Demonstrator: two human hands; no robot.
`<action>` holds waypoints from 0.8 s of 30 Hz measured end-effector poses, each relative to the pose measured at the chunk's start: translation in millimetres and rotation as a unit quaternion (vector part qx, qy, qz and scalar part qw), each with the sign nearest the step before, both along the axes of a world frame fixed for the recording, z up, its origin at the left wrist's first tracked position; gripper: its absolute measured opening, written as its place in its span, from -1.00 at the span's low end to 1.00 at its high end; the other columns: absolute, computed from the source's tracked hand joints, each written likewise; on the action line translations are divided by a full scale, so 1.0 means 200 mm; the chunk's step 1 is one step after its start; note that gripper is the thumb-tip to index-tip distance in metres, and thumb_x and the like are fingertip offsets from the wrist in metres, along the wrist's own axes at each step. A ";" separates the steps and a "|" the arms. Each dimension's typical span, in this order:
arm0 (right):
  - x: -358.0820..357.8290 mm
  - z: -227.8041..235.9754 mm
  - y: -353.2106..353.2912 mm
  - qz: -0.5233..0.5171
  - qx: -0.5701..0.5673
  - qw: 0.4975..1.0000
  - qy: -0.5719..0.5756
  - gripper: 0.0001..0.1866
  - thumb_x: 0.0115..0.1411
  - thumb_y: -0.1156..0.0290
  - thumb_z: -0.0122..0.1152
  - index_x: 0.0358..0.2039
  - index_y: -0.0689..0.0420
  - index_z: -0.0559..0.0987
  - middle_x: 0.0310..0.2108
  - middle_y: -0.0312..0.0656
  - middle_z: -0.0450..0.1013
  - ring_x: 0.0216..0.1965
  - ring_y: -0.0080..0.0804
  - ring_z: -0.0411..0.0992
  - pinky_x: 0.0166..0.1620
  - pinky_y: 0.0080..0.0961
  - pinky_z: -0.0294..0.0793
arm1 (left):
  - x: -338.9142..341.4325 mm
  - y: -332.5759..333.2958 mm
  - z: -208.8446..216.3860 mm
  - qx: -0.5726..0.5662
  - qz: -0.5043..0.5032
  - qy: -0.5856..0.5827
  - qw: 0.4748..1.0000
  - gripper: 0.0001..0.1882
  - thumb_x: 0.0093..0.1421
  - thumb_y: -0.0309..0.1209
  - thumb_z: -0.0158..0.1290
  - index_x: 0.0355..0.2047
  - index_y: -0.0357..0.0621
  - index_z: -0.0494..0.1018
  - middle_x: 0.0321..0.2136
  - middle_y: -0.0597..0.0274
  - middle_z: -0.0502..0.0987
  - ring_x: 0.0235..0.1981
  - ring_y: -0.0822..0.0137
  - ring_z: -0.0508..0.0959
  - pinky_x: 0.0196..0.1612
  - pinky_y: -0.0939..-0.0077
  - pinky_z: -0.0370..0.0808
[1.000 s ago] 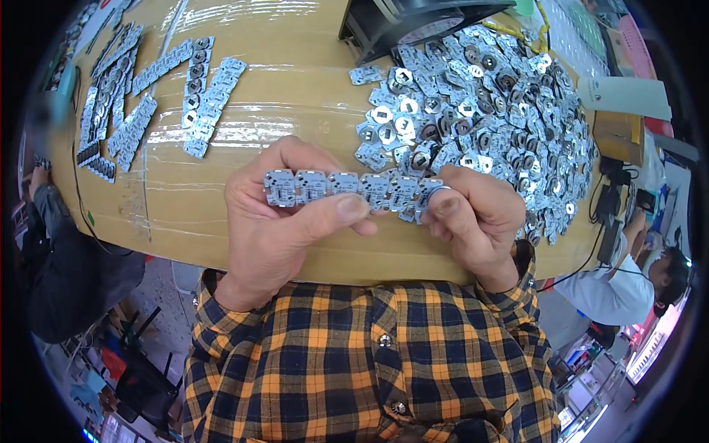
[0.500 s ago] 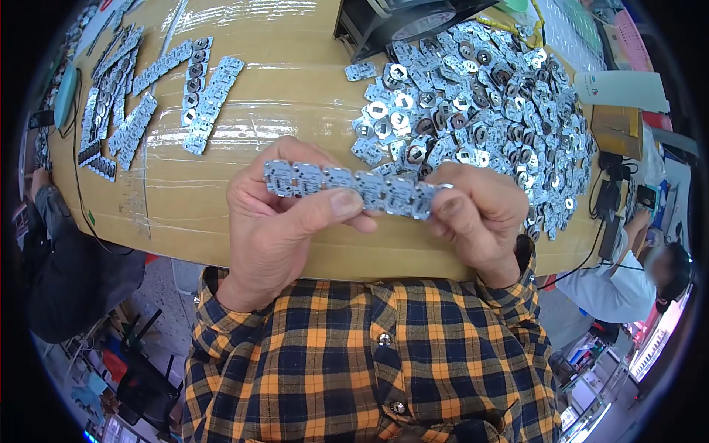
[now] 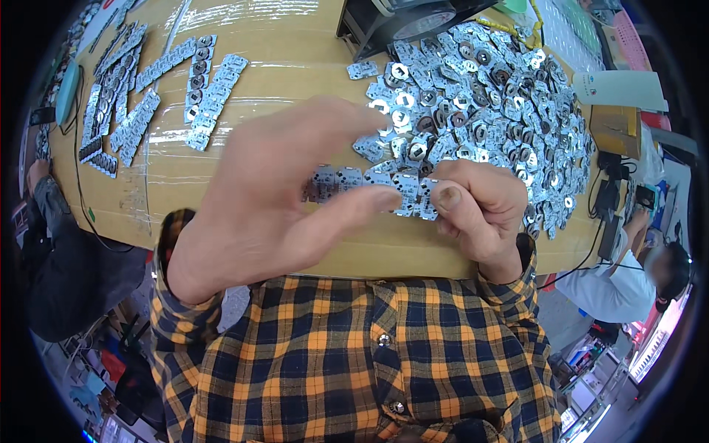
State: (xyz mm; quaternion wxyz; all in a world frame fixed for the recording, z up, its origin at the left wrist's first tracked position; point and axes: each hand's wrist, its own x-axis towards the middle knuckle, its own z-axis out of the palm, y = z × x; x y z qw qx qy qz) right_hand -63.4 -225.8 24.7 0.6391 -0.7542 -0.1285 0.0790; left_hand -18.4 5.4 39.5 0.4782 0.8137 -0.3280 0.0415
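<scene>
A strip of small circuit boards (image 3: 408,186) hangs level over the near part of the table. Its right end is pinched between the thumb and bent fingers of my right hand (image 3: 481,210). My left hand (image 3: 269,173), smeared by motion, reaches across the strip's left end with thumb and fingers spread apart. The thumb lies in front of the strip's lower edge, and the palm hides the far left end. Whether the left thumb touches the boards I cannot tell. Beyond my right hand spreads a big heap of small circuit boards (image 3: 473,111), many with round metal parts.
Several board strips (image 3: 214,103) lie at the left on the brown table (image 3: 288,52). A black fan-like device (image 3: 399,22) stands at the far middle. A cardboard box (image 3: 617,131) and cables are at the right. Other people sit at both sides, one in a white top (image 3: 613,288).
My left hand has let go of the strip's left part, opened and lifted up across it. The strip has shifted slightly right and turned a little; my right hand keeps its pinch.
</scene>
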 end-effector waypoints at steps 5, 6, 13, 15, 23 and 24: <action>0.02 -0.04 0.02 -0.028 -0.070 0.992 -0.100 -0.81 0.18 0.49 0.18 -0.56 0.27 0.51 -0.72 -0.23 0.34 -0.75 -0.49 0.26 -0.65 -0.56 0.16 | 0.03 -0.04 -0.02 0.023 -0.130 0.198 0.971 -0.88 0.10 -0.51 0.16 -0.34 -0.28 0.53 -0.53 0.22 0.54 -0.54 0.49 0.50 -0.49 0.57 0.36; 0.02 -0.05 0.02 -0.051 -0.090 0.990 -0.091 -0.82 0.18 0.49 0.19 -0.55 0.27 0.52 -0.71 -0.23 0.34 -0.75 -0.47 0.26 -0.65 -0.56 0.17 | 0.03 -0.05 -0.05 -0.007 -0.106 0.248 0.963 -0.89 0.11 -0.50 0.16 -0.35 -0.28 0.54 -0.56 0.28 0.52 -0.56 0.56 0.48 -0.52 0.64 0.33; 0.04 -0.07 0.02 -0.032 -0.095 0.989 -0.112 -0.82 0.19 0.44 0.21 -0.50 0.25 0.53 -0.71 -0.25 0.37 -0.76 -0.54 0.31 -0.67 -0.62 0.19 | 0.00 -0.08 -0.14 -0.119 -0.107 0.371 0.915 -0.90 0.14 -0.50 0.16 -0.34 -0.29 0.55 -0.59 0.36 0.49 -0.60 0.62 0.46 -0.55 0.73 0.32; 0.03 -0.02 0.00 -0.003 -0.044 0.999 0.015 -0.79 0.24 0.41 0.15 -0.50 0.25 0.51 -0.71 -0.27 0.38 -0.78 -0.59 0.28 -0.69 -0.65 0.18 | 0.00 -0.06 -0.12 -0.119 -0.131 0.390 0.904 -0.89 0.14 -0.50 0.17 -0.35 -0.31 0.55 -0.59 0.32 0.51 -0.60 0.59 0.47 -0.54 0.72 0.33; 0.04 -0.05 0.05 -0.063 0.229 0.928 0.288 -0.64 0.38 0.30 -0.12 -0.56 0.20 0.32 -0.77 -0.31 0.19 -0.83 -0.70 0.07 -0.79 -0.68 0.07 | 0.01 -0.08 -0.16 -0.152 -0.097 0.330 0.926 -0.86 0.13 -0.53 0.16 -0.31 -0.36 0.54 -0.48 0.18 0.56 -0.56 0.48 0.51 -0.50 0.67 0.38; 0.04 -0.05 0.04 -0.063 0.229 0.927 0.289 -0.64 0.38 0.30 -0.12 -0.56 0.20 0.32 -0.77 -0.31 0.19 -0.83 -0.70 0.07 -0.79 -0.68 0.07 | 0.01 -0.08 -0.17 -0.128 -0.085 0.238 0.959 -0.85 0.11 -0.56 0.15 -0.29 -0.36 0.54 -0.47 0.15 0.56 -0.56 0.44 0.52 -0.49 0.65 0.38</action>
